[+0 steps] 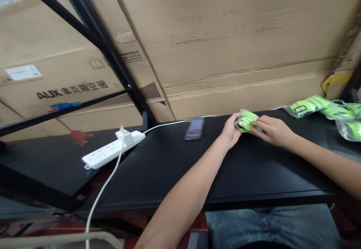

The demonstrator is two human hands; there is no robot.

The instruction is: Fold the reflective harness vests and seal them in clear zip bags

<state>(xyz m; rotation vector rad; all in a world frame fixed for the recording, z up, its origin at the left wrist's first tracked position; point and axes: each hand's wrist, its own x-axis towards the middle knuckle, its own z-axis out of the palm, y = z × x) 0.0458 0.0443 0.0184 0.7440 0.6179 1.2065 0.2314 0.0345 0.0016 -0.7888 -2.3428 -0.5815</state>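
Note:
A small green packet in clear plastic lies on the black table near its back edge. My left hand grips the packet's left end, fingers curled round it. My right hand presses down on its right side with the fingers together on top. Both forearms reach in from the lower right.
A phone lies left of the hands. A white power strip with a plugged cable sits at the table's left corner. More green packets in plastic bags are piled at the right. Large cardboard boxes stand behind, with a black metal frame at left.

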